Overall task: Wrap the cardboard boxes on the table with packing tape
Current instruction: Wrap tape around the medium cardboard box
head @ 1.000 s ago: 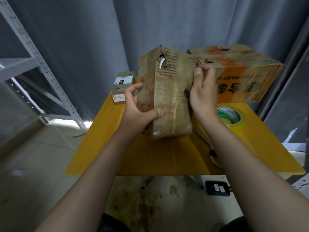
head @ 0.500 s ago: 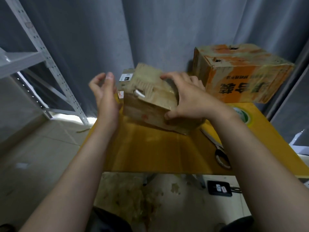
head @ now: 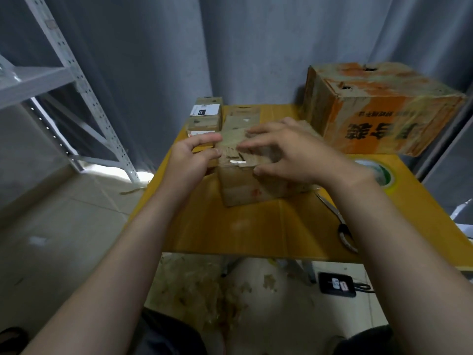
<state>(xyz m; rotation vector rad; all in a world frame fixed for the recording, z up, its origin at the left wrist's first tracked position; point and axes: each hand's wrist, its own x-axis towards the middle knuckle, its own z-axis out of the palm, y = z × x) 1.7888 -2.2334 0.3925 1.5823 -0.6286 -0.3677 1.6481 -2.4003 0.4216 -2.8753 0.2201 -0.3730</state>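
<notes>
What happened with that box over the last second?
The brown box, held up on end by both hands a second ago, has been laid flat on the table. The left hand let go midway and now touches its left edge; the right hand grips it from above. The orange box, tape roll and scissors stayed put.

Middle box (head: 240,190): worn brown cardboard, glossy with tape, top edge torn, lying flat at centre.
Orange box (head: 384,111): large, scuffed, black print, back right.
Small boxes (head: 204,121): stacked back left, one white-labelled.
Tape (head: 385,172): yellow-rimmed roll, flat, right side.
</notes>
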